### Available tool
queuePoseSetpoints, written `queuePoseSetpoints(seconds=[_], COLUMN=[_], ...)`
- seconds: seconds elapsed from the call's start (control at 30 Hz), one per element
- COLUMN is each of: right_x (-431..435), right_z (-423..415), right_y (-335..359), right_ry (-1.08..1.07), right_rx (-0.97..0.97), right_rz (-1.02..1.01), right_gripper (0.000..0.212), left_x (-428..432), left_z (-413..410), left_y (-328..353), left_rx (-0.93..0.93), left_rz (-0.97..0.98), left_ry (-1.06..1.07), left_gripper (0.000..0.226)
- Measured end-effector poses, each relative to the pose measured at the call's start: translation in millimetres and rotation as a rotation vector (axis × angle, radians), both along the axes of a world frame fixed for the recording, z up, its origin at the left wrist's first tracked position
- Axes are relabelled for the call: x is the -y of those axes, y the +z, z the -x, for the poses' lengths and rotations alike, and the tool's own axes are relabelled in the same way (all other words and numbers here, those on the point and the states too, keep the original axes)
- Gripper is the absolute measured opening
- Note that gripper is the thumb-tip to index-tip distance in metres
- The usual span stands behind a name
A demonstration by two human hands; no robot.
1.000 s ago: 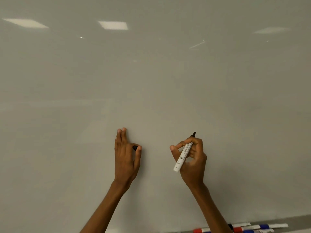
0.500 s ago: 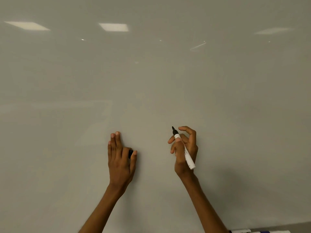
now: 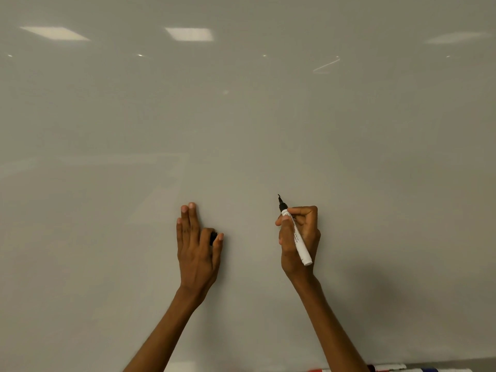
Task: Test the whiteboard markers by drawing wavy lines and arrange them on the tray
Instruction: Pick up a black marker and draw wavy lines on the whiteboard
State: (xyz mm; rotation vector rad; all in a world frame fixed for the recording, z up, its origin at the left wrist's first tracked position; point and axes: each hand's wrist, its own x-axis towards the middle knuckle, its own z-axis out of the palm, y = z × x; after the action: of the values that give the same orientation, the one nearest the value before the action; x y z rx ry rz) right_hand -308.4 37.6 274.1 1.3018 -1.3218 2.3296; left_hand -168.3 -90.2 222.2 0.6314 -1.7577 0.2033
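My right hand grips an uncapped black marker with a white barrel, its tip pointing up and touching the whiteboard. A tiny black mark sits at the tip. My left hand is raised to the left, pinching the black cap between thumb and forefinger, the other fingers straight up against the board. Other markers with red and blue caps lie on the tray at the bottom right edge, mostly cut off.
The whiteboard fills the view and carries no drawn lines apart from the mark at the tip. Ceiling lights reflect near its top. The tray strip runs along the bottom right edge.
My right hand turned the marker from pointing up-right to a writing grip, tip up-left, and brought it onto the board. My left hand with the cap sank slightly.
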Motion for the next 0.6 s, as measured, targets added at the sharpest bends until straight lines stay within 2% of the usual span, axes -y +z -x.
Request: queuePoseSetpoints(seconds=[0.13,0.3,0.5,0.6], right_x=[-1.8,-7.5,-10.0,-15.3], right_z=[-8.8,-1.2,-8.6,-8.6], right_y=[-14.3,-23.8,-55.1,-50.2], right_ry=[-0.015,-0.067,-0.034,-0.033], right_rx=[-0.060,0.034,0.019,0.031], right_rz=[-0.060,-0.028,-0.116,-0.085], right_gripper=[0.006,0.008,0.004,0.004], left_x=[-1.3,-3.6,-5.5,-5.8], left_z=[0.1,-1.1,-0.1,-1.7], left_y=[1.0,1.9,2.4,2.5], left_rx=[-0.009,-0.004,-0.009,-0.006], left_rz=[-0.014,-0.023,-0.044,-0.052], left_ry=[-0.004,-0.015,-0.031,-0.042], left_gripper=[0.046,0.045,0.043,0.043])
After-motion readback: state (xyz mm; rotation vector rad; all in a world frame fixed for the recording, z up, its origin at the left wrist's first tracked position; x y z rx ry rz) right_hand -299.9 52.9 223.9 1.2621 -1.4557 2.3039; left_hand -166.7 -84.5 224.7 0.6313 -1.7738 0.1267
